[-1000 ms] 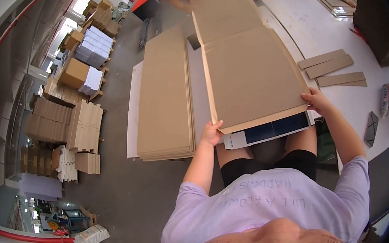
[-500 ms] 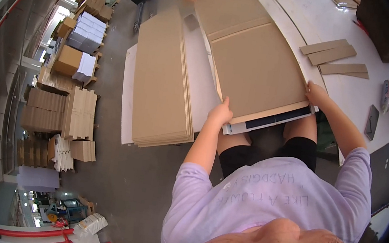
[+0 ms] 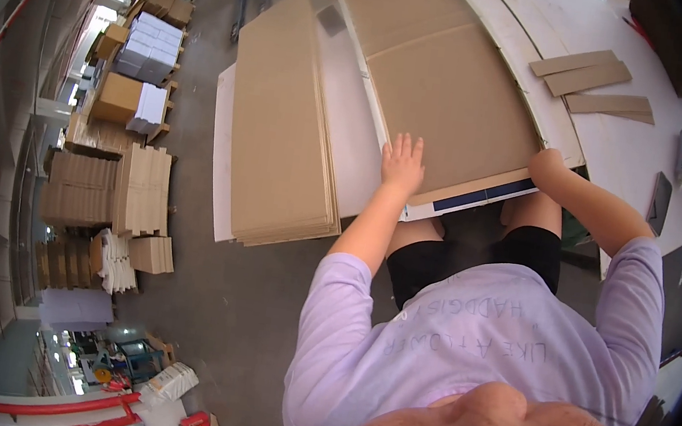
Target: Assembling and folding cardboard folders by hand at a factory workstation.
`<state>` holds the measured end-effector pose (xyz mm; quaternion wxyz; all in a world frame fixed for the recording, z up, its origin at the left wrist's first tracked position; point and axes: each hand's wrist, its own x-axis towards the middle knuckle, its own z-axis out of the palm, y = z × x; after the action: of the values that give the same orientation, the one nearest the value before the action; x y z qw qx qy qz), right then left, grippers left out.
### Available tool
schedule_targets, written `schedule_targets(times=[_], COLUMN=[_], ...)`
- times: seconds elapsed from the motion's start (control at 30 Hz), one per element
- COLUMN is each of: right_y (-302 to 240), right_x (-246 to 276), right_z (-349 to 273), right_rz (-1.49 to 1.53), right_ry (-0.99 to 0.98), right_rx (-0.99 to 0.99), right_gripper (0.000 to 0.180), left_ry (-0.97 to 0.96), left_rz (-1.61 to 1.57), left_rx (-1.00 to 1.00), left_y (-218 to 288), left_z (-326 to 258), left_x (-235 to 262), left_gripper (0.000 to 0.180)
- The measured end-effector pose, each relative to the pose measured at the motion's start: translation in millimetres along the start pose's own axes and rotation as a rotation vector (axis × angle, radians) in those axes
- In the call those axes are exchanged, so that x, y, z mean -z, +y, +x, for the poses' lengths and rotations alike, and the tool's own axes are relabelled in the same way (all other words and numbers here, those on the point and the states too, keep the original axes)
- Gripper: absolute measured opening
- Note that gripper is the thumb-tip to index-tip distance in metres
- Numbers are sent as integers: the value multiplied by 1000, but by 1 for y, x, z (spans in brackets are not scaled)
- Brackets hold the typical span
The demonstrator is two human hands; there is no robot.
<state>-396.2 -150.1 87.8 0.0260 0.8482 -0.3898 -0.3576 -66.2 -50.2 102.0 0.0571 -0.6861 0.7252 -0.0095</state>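
Two hands (image 3: 403,163) (image 3: 547,164) on flat brown cardboard (image 3: 450,107)

Bright, even light; fisheye bend, dark rim; top maybe blurred.

Plain brown cardboard sheet (image 3: 450,107), dark blue and white panel (image 3: 480,204) beneath it, brown stack of flat cardboard (image 3: 280,119), white table (image 3: 624,155), lilac shirt sleeves (image 3: 347,300), black shorts (image 3: 438,260), grey floor (image 3: 200,298)
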Motion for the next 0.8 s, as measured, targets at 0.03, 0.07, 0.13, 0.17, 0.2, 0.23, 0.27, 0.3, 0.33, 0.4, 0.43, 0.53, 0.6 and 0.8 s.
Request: schedule_targets(times=[0.03, 0.07, 0.13, 0.17, 0.2, 0.23, 0.27, 0.3, 0.33, 0.4, 0.43, 0.53, 0.6, 0.8], right_y=[0, 1, 2, 4, 6, 9, 14, 21, 31, 55, 65, 97, 94, 69], right_x=[0, 1, -6, -14, -19, -5, 9, 22, 24, 16, 16, -47, -79, -63], right_z=[-3, -5, -9, -8, -10, -16, -24, -30, -27, -16, -16, 33, 65, 70], right_rz=[6, -30, -59, -25, 7, 4, 12, 20, 14, 556, 839, 1245, 1371, 1098], right_ry=[-1, 12, 16, 48, 78, 83, 5, -70, -60, 351, 506, 728, 858, 557], right_rx=[-9, 18, 42, 35, 27, 28, 105, 180, 182, 10, -46, -35, 68, -32], right_gripper=[20, 21, 22, 22, 22, 22, 26, 31, 31, 25, 29, 51, 64, 77], left_ry=[4, -69, -148, -149, -150, -147, -190, -230, -224, -432, -435, -495, 351, 257], left_rz=[2, 9, 17, 49, 79, 79, 142, 206, 209, 216, 217, -281, -726, -1040], left_rx=[-10, 94, 188, 183, 178, 182, 130, 77, 87, -21, -17, -50, 242, 409], left_y=[-1, 1, 5, 5, 8, 7, 6, 6, 7, 10, 7, -9, -36, -43], left_z=[-6, -12, -15, -14, -13, -13, -15, -17, -23, -42, -49, -52, -43, 0], left_x=[-16, -34, -38, -39, -35, -26, -15, -2, 6, 18, 25, 24, -37, -110], left_gripper=[56, 62, 69, 69, 70, 70, 69, 69, 69, 69, 69, 68, 76, 81])
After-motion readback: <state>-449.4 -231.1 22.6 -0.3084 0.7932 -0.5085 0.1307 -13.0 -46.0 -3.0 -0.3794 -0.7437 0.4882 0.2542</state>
